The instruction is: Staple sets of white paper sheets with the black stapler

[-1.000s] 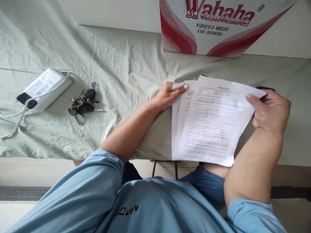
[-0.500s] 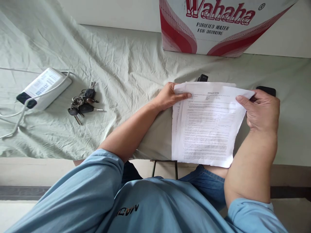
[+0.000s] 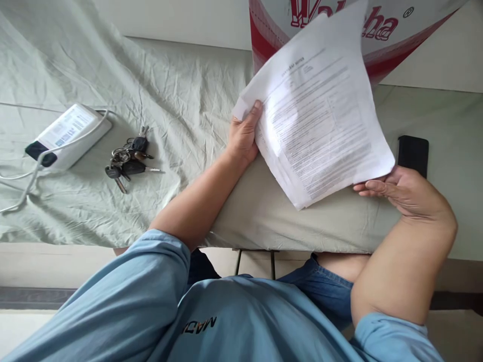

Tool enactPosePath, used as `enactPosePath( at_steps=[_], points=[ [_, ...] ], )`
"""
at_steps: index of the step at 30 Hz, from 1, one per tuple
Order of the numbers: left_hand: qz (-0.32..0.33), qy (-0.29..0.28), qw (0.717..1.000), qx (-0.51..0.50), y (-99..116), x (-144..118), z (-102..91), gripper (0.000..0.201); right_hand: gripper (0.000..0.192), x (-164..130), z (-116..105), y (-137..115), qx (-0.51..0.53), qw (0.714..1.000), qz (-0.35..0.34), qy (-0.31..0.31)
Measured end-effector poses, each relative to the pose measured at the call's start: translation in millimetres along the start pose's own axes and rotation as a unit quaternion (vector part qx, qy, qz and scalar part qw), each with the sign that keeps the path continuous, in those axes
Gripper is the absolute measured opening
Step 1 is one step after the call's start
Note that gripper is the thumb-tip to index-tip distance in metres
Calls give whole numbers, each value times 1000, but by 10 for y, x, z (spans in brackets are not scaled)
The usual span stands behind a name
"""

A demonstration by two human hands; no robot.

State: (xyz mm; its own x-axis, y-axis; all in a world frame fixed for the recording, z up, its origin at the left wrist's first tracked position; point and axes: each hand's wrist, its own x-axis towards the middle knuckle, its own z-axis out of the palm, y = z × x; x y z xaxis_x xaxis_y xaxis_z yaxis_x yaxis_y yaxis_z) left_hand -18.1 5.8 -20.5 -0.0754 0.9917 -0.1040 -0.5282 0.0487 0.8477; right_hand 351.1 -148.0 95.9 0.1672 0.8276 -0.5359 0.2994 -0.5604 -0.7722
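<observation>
Over on your far left a white power bank [image 3: 66,134] is sitting on the wrinkled green sheet [image 3: 181,95] with a white cable [image 3: 22,186] looping off the picture's left edge, and a bunch of keys [image 3: 128,161] is lying just beside it. Between the keys and your left hand [image 3: 243,136] there's a decent stretch of bare sheet, and the table's near edge is running right across just above your lap.

Your left hand is pinching the stack of papers [image 3: 320,115] at its upper left corner, thumb on top of the printed side, fingers tucked behind. The stack is lifted off the table and tilted, long axis slanting from upper left down to lower right, heading end pointing up toward the Wahaha box [image 3: 381,45] and covering part of its logo.

Your right hand [image 3: 405,193] is lying loose and open under the stack's lower right corner, fingertips just touching that edge, not gripping. A black phone [image 3: 413,153] is lying flat just beyond that hand, with clear sheet running on to the right.
</observation>
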Motion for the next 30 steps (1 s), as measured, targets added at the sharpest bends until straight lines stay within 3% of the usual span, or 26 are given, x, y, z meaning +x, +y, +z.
enactPosePath(
  at_steps=[4,9,14,17,19,21,23,26,28,30],
  points=[
    [-20,-2,1000,-23,55,-6,31,60,69,45,118,-9,66,995,-63,37],
    [-23,-78,997,-15,45,-36,2,52,73,142,323,-51,135,968,-174,121],
    [-24,-115,993,-1,12,-41,-49,57,91,167,406,-45,141,971,-167,95],
    [-19,-133,991,2,3,-49,-59,57,80,159,457,7,112,982,-137,63],
    [-18,-144,989,7,22,-53,-71,57,75,159,458,32,119,977,-146,103],
    [-18,-151,988,19,72,-46,-93,57,74,166,404,31,142,949,-207,188],
    [-11,-164,986,34,150,-23,-121,57,77,173,302,10,152,902,-318,250],
    [15,-197,979,48,272,25,-158,56,82,142,150,-11,128,849,-441,260],
    [21,-218,974,59,311,42,-174,60,79,78,104,11,116,860,-430,250],
    [6,-245,966,82,299,32,-183,64,76,-6,107,59,97,898,-371,215]
  ],
)
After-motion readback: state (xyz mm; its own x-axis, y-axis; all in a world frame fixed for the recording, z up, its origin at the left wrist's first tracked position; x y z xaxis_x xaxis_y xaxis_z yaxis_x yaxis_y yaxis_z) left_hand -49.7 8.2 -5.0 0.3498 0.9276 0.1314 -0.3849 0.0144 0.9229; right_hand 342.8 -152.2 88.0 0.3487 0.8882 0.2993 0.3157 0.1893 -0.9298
